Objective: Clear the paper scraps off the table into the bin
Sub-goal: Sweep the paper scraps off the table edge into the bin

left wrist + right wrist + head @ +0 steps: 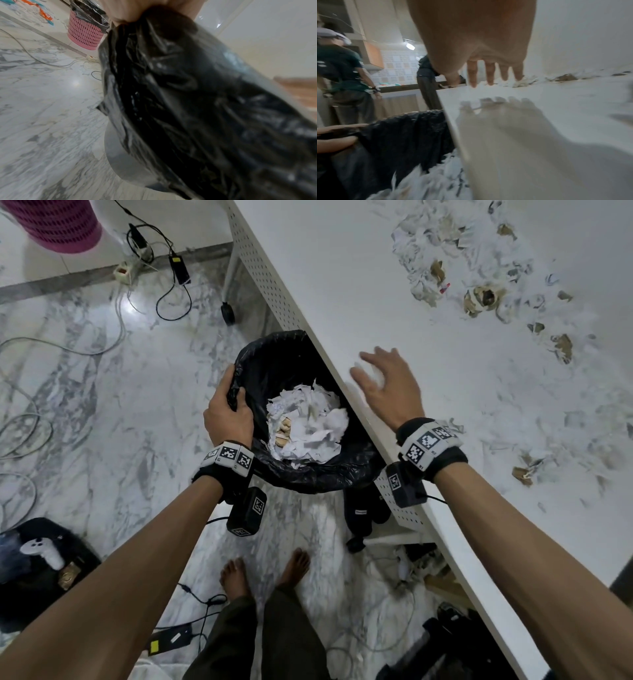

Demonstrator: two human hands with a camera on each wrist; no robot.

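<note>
A bin (294, 470) lined with a black bag (180, 108) is held up against the white table's (359, 302) edge, with white and brown paper scraps (305, 422) heaped inside it. My left hand (226, 409) grips the bin's rim on its left side. My right hand (383, 385) hovers open just above the table by the edge, fingers (489, 73) spread and straight, holding nothing. More torn scraps (462, 275) lie scattered across the far and right part of the table, and small bits (524, 470) lie near my right forearm.
Cables (171, 292) and a power strip (125, 270) lie on the marble floor. A pink basket (84, 31) stands at the far left. My bare feet (263, 573) are below the bin. Two other people (342, 75) stand beyond the table.
</note>
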